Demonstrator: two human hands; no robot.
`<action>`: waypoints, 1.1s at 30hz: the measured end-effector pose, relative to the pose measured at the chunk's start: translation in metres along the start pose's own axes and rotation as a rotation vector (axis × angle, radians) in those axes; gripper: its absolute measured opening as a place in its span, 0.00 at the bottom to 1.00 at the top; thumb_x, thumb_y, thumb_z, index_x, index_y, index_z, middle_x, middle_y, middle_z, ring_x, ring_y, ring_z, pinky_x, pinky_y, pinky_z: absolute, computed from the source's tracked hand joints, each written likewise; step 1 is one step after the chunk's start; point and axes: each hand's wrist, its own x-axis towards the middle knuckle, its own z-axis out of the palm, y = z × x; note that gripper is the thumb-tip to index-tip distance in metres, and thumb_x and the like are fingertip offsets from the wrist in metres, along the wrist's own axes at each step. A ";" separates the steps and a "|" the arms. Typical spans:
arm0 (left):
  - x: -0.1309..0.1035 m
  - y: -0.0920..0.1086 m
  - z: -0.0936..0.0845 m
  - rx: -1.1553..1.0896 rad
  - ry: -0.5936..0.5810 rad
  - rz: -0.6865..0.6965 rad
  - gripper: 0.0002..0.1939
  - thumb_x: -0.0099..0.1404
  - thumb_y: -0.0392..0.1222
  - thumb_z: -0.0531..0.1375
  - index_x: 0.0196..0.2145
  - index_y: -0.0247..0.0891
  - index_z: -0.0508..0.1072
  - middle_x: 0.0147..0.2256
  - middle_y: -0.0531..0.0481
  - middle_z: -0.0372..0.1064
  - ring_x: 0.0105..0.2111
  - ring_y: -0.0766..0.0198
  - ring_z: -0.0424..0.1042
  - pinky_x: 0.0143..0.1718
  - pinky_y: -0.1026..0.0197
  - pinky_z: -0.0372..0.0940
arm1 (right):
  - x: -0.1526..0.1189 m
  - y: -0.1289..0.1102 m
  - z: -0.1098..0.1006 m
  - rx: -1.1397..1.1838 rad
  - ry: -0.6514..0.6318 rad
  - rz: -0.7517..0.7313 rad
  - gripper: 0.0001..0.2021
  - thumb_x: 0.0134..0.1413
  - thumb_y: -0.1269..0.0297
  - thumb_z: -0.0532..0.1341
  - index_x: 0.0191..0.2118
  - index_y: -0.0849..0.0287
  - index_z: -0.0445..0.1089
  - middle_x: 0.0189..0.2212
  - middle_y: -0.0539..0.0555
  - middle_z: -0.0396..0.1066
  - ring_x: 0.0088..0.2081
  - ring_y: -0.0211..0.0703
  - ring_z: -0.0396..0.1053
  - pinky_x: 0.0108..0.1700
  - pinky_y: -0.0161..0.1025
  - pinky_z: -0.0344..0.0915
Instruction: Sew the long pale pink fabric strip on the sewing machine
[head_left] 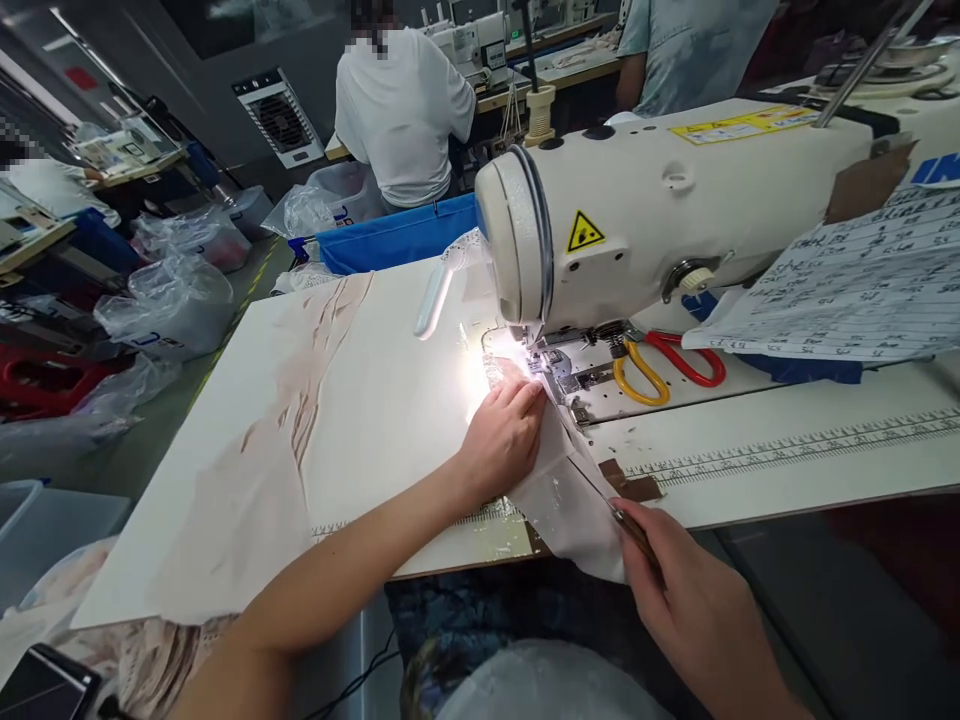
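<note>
A white sewing machine (630,220) stands over the table, its lamp shining on the needle area. My left hand (506,430) presses with fingers together on pale pink fabric (566,500) just in front of the presser foot. The fabric runs from the needle area over the table's front edge. My right hand (667,575) is closed round the brown handle of a thin pointed tool (598,487), whose metal shaft lies over the fabric. Whether that hand also grips the fabric edge is hard to see.
Red and yellow-handled scissors (686,360) lie beside the needle area, right of it. Handwritten sheets (847,285) hang at the right. More pale fabric (247,510) covers the table's left side. A person in white (405,120) sits beyond the table.
</note>
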 end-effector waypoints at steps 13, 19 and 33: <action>-0.001 -0.011 0.001 -0.079 0.001 -0.026 0.19 0.68 0.35 0.48 0.52 0.26 0.70 0.53 0.35 0.69 0.52 0.50 0.67 0.52 0.46 0.65 | 0.015 -0.003 0.000 -0.068 -0.006 -0.044 0.12 0.66 0.69 0.47 0.45 0.60 0.66 0.32 0.55 0.79 0.27 0.40 0.78 0.25 0.31 0.69; -0.002 -0.011 0.001 -0.084 -0.028 -0.022 0.22 0.67 0.36 0.48 0.55 0.25 0.68 0.55 0.34 0.67 0.55 0.49 0.64 0.55 0.44 0.63 | 0.022 -0.005 0.001 -0.109 -0.022 -0.067 0.13 0.66 0.70 0.47 0.45 0.62 0.67 0.33 0.57 0.80 0.29 0.40 0.78 0.23 0.30 0.68; -0.003 -0.006 0.002 -0.082 -0.037 -0.038 0.21 0.66 0.37 0.48 0.54 0.28 0.68 0.56 0.33 0.64 0.56 0.47 0.62 0.53 0.43 0.63 | 0.027 -0.001 0.008 -0.112 -0.157 -0.013 0.13 0.63 0.70 0.51 0.48 0.60 0.69 0.37 0.56 0.79 0.31 0.41 0.77 0.23 0.30 0.66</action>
